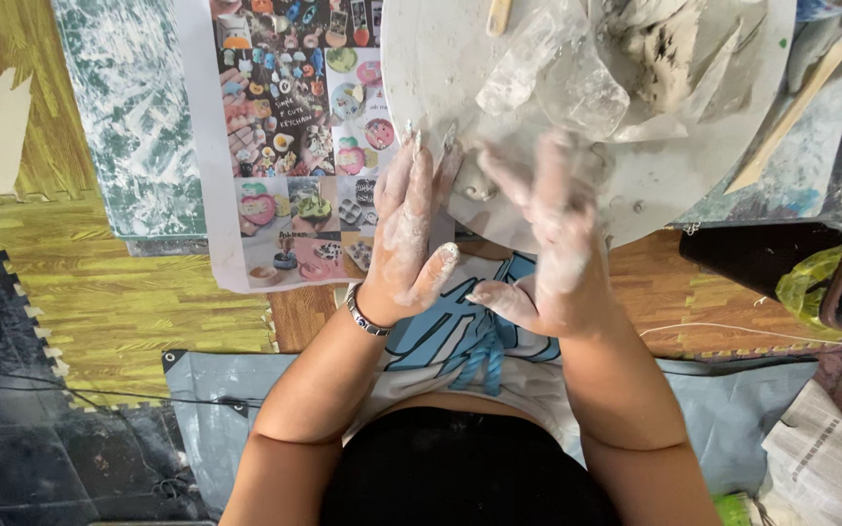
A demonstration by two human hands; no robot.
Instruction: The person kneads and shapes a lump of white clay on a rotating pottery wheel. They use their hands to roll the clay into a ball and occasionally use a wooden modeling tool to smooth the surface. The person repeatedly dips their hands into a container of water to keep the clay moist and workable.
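The round white clay-smeared work board (440, 68) fills the far middle of the scene, its near edge curving just beyond the fingertips. Open room lies to the near left, over the yellow-green foam floor mat (119, 302) and the dark tiled floor beside it.

On the far part of the board sit a crumpled clear plastic sheet (557, 83) and, right of it, a lump of grey-white clay (660, 49). A long wooden modelling stick (796, 102) lies slanted off the board's right edge. Left of the board, touching it, lies a printed sheet of small colourful pictures (294, 146), and further left a green-and-white streaked slab (133, 117). A black object with yellow-green plastic (811, 273) crowds the near right.

The left hand (406, 229) and right hand (548, 239), both coated in pale clay, are open with fingers spread, palms facing each other and held close together over the board's near edge. Neither grips anything; the clay lump lies well beyond them, far right.
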